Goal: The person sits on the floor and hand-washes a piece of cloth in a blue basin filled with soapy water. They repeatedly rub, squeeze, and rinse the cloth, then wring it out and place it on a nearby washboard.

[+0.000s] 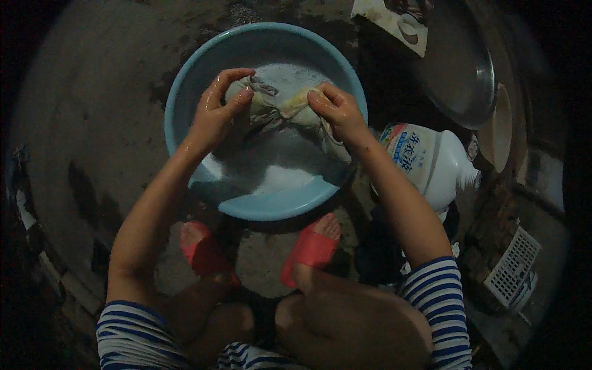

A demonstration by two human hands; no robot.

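A round light-blue plastic basin (277, 210) stands on the ground in front of me, with water and white suds in it. Above the water a wet, crumpled, pale cloth (268, 113) with a yellowish part stretches between my hands. My left hand (219, 99) curves around the bunched left end, thumb and fingers spread over the fabric. The yellowish edge is pinched between the thumb and fingers of my right hand (335, 108), and more of the fabric hangs below that hand into the basin. Both hands look wet.
A large white plastic detergent jug (430, 162) lies at the basin's right, bearing writing. Beyond it are a round metal tray (462, 69) and a pale basin-like container (497, 129). A white perforated plastic basket (513, 266) lies lower right. My feet wear red slides (314, 249) near the basin.
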